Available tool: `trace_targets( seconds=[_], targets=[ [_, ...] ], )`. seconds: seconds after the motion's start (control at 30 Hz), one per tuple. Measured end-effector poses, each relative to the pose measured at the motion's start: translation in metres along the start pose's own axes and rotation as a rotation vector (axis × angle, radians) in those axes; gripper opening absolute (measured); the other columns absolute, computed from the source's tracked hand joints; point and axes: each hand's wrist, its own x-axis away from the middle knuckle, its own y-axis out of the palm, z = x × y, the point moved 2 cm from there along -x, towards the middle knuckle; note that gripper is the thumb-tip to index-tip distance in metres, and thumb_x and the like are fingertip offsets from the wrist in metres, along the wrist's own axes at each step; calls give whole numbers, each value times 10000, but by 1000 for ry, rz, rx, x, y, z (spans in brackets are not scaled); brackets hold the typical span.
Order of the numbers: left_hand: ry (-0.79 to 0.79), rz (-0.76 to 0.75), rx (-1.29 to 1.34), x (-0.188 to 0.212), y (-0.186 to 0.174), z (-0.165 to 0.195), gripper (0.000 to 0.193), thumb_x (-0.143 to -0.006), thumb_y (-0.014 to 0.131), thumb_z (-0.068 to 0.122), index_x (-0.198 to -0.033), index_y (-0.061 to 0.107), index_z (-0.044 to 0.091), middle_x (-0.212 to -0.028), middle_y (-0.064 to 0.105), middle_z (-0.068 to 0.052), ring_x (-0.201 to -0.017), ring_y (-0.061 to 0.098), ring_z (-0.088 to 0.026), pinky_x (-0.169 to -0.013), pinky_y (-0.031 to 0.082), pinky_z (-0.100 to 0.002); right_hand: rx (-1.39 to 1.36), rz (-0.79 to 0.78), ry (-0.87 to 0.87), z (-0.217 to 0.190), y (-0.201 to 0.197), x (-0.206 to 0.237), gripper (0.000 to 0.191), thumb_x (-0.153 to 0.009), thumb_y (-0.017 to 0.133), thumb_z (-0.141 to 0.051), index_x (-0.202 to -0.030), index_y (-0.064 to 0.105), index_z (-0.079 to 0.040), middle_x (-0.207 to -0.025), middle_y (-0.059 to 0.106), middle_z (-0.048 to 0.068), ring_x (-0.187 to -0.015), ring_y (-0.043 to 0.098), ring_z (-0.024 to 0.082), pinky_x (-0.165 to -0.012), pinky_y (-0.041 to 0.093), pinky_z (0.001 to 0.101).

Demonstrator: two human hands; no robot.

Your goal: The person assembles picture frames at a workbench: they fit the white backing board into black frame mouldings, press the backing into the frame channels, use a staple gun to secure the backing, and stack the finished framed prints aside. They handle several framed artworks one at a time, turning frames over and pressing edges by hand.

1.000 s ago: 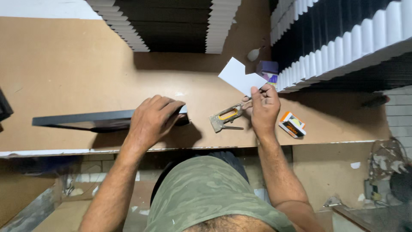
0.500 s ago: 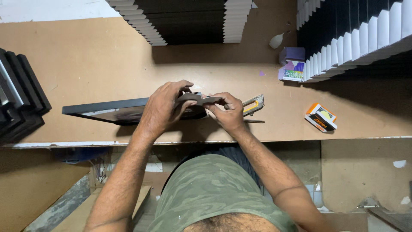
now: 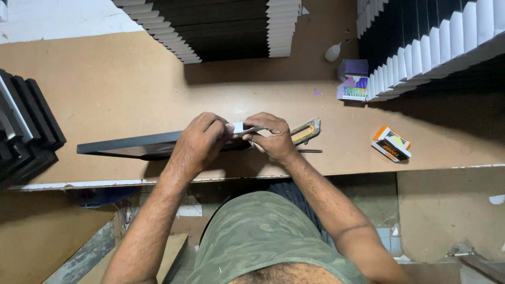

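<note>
Black frame (image 3: 131, 146) | left hand (image 3: 199, 142) grips end | right hand (image 3: 271, 135) pinches white piece (image 3: 239, 127)

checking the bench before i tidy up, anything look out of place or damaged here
Nothing looks damaged or spilled. Both hands, left hand and right hand, meet at the end of a black frame on the workbench. An orange box lies askew nearby, and a staple gun rests behind the right hand.

We see 2 pkgs on the bench. Small orange, black and white box (image 3: 391, 143), flat and tilted, well right of our hands. Purple box (image 3: 353, 80) w/ multicolour front, upright, beyond and right of the hands, beside the black-and-white stack.
</note>
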Motion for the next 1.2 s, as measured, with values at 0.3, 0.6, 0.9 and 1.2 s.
trace_targets(
  seconds=[0.3, 0.6, 0.9, 1.2],
  targets=[
    [-100, -36, -10, 5, -18, 7, 547, -784, 808, 53, -1305, 645, 22, -921, 575, -128, -860, 603, -340, -723, 514, -466, -535, -561, 603, 34, 43, -68, 246, -943, 711, -291, -943, 777, -54, -770, 715, 32, -671, 620, 113, -581, 490, 265],
    [-201, 32, -207, -4, -31, 20, 378, -789, 829, 117, -1138, 690, 158, -1090, 631, -61, -1011, 614, -264, -900, 429, -490, 902, -224, 21, -15, -39, -23, 312, -876, 784, -307, -1003, 687, -39, -979, 676, 112, -959, 630, 306, -859, 480, 451],
    [-364, 28, -123, 27, -4, 27, 392, -816, 811, 223, -1189, 697, 186, -1219, 665, -27, -1114, 607, -210, -981, 374, -486, 1212, -680, 526, 32, -103, 27, 389, -776, 820, -306, -994, 674, -20, -992, 656, 154, -988, 629, 334, -901, 492, 459],
    [-368, -39, 26, 59, 5, 38, 362, -808, 808, 230, -1141, 703, 136, -1137, 695, -1, -1103, 619, -185, -1015, 366, -433, 2, -882, 268, 47, -57, -25, 619, -868, 737, -582, -825, 622, 25, -699, 549, 53, -625, 521, 180, -555, 418, 339]
  ],
)
